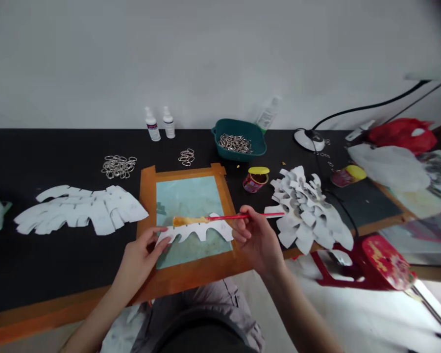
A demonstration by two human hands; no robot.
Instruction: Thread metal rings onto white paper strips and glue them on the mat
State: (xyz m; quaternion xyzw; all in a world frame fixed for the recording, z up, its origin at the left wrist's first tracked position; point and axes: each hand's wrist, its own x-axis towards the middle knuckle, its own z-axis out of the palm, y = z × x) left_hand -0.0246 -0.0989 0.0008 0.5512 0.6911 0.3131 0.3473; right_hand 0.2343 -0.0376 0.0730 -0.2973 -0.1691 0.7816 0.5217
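Note:
My left hand (145,252) pinches the left end of a white scalloped cut-out strip (200,231) between thumb and fingers. The strip is held over a pale blue sheet (194,196) framed with brown tape (191,279). In my right hand (259,240) is a brush (226,217) with a thin red handle, closed in the fingers. Its yellowish-brown bristle end lies along the strip's upper edge, close to my left fingers. Right of the sheet stands a small open tub (256,181) with dark contents and a yellow rim or lid.
Overlapping white cut-outs (90,206) lie at left, and a white pile (308,211) at right. Metal rings (118,166) sit in heaps; more fill a green basin (240,130). Behind are two white bottles (152,125), a lamp base (309,140) and a second tub (347,175). A red stool (363,262) stands below.

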